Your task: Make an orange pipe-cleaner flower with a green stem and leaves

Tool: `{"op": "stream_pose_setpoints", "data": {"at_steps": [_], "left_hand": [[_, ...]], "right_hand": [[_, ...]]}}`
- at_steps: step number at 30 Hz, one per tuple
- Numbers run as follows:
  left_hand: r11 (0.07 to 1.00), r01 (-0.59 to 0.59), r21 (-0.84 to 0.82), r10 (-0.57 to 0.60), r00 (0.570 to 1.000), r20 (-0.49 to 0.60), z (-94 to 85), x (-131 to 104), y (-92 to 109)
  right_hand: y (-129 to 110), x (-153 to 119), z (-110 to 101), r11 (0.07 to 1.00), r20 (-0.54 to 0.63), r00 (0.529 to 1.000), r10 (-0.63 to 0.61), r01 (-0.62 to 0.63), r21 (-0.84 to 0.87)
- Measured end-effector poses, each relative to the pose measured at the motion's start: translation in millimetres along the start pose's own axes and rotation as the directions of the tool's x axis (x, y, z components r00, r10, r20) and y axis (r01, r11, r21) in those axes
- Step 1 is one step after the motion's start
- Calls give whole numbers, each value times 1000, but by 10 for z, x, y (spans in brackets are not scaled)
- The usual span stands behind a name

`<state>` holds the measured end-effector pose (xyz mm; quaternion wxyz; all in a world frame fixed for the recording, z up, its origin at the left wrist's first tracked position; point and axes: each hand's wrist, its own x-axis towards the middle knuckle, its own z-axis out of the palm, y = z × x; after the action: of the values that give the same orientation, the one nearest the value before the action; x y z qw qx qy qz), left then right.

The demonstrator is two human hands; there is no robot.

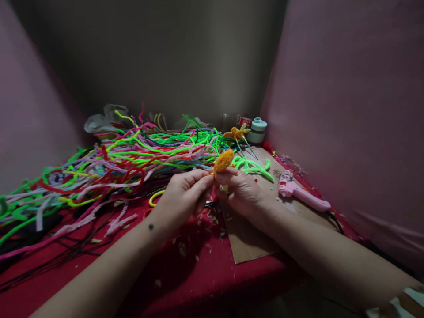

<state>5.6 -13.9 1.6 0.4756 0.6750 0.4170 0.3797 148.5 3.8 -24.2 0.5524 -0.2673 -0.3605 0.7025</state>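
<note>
An orange fuzzy pipe-cleaner petal (224,160) stands up between my hands, over the table's front middle. My left hand (185,190) pinches its lower left end between thumb and forefinger. My right hand (239,187) is closed around its base, with the fingertips of both hands almost meeting. Just behind lie bright green pipe cleaner pieces (253,168). Part of a pair of scissors with yellow and red handles (155,198) shows beside my left wrist. How the petal's lower end is joined is hidden by my fingers.
A large heap of coloured pipe cleaners (159,152) covers the left and back. On the right, a pink glue gun (303,192) rests on a cardboard sheet (247,240). Behind are orange pipe-cleaner flowers (236,133) and a pale blue bottle (257,130). Scraps dot the red cloth (185,282).
</note>
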Motion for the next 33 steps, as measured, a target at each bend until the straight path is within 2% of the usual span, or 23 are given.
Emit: {"op": "stream_pose_setpoints", "data": {"at_steps": [1,3,5,6,8,10,11,13,17,22,25,28,31,33], "left_hand": [[979,-92,185,106,992,-72,17,0,-27],[841,-229,491,325,938,-118,37,5,-99],[721,-266,640,427,898,-109,34,16,-164],[707,-260,658,433,895,-111,26,22,-181],[786,-228,575,370,918,-142,7,33,-172],[920,-158,359,222,964,-144,-9,36,-116],[967,-111,231,142,983,-120,-15,34,-81],[1000,-24,1,24,999,-45,-28,25,-19],[955,65,-289,-46,996,74,-59,14,15],[819,218,-530,-82,960,267,-65,24,-33],[735,309,-603,-92,927,363,-53,19,-50],[725,338,-600,-100,914,394,-51,12,-35],[836,256,-485,-109,944,311,-43,15,-3],[962,110,-251,-73,985,154,-22,23,-1]], "right_hand": [[14,10,-3,1000,-17,1000,-15,15,10],[39,24,-8,999,-27,999,-36,37,11],[56,28,-9,998,-20,998,-52,51,-20],[59,27,-7,997,-14,998,-57,57,-47],[54,19,0,993,3,998,-69,69,-93],[33,4,9,991,43,996,-77,81,-109],[18,-5,12,990,76,994,-76,84,-110],[-13,-25,14,990,125,990,-65,80,-116],[-62,-49,-3,987,141,989,-41,62,-150],[-98,-39,-20,994,180,983,46,-27,-108],[-111,-36,-24,993,221,970,105,-89,-83],[-106,-30,-30,993,214,971,105,-93,-67],[-81,-8,-37,996,133,988,84,-81,-23],[-56,12,-43,997,72,994,81,-81,-3]]}}
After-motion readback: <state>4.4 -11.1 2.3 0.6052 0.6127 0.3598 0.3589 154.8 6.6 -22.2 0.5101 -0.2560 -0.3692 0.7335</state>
